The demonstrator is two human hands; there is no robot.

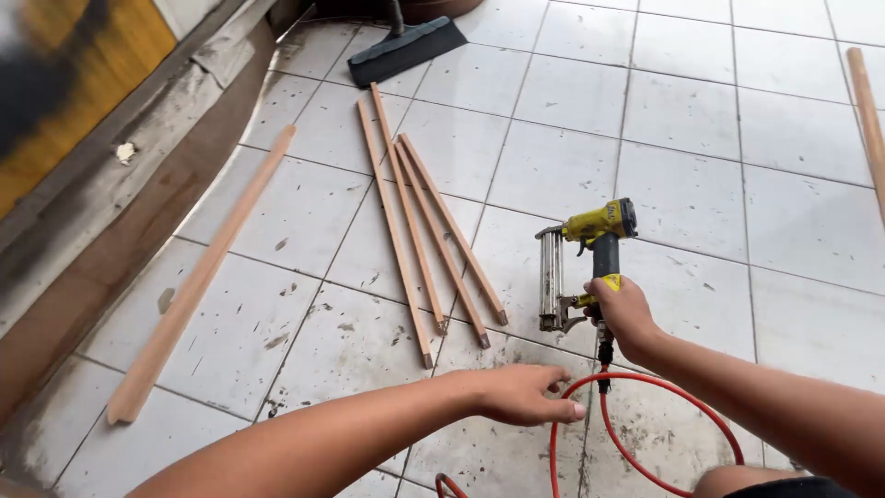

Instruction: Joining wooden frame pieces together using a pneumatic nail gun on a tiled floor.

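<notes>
On the tiled floor [701, 184], right of centre, the right hand [622, 314] is wrapped tight around the black handle of a yellow nail gun [590, 258]. The grip is fully closed on the handle; the gun stands upright, its metal magazine on the left side, nose resting at or just above the tile. A red hose [645, 443] runs from the base of the handle and loops on the floor toward the person, passing beside the left hand.

Left hand [521, 392] is stretched forward, palm down, fingers extended and loosely together; its grip is open and holds nothing. Whether it touches the floor cannot be told. It lies near the close ends of four thin wooden strips [429, 240].

Those strips lie flat on the tiles, fanned out: bunched at the far end, spread at the near end. They are to the left of the gun and apart from it.

One thicker wooden batten [198, 281] lies alone further left, slanting along the floor beside a worn concrete ledge [120, 194]. Another wooden length [867, 111] shows at the right edge. At the top, a black squeegee head [406, 51] rests on the tiles
</notes>
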